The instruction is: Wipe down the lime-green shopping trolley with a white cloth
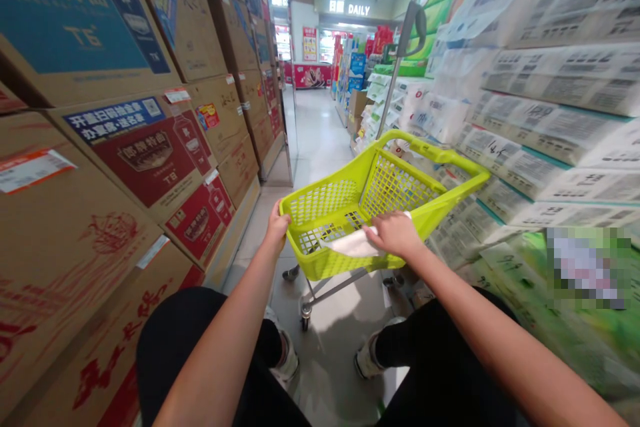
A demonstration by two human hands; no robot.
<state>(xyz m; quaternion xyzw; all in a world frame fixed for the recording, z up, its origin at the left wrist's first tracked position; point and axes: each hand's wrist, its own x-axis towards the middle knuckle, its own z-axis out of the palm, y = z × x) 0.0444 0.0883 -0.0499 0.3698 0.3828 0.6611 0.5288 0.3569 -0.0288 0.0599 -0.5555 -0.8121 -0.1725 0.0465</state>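
Observation:
A lime-green plastic shopping cart [330,268] on a grey wheeled frame stands between my legs, its lattice basket without goods inside. My left hand [278,228] is closed around the left corner of the basket's near rim, thumb on top. On the right part of the near rim lies my right hand [397,233], fingers bent over a white cloth [354,244]. The cloth hangs across the rim and near wall, stretching left from under my fingers. Whether it is fabric or paper cannot be told.
Stacked cardboard cartons [150,153] rise close on the left beside a clear glass panel [291,80]. Packs of paper goods [540,120] are piled high on the right. A metal pole with a grey handle [413,30] stands behind the cart. The tiled aisle [317,123] runs ahead.

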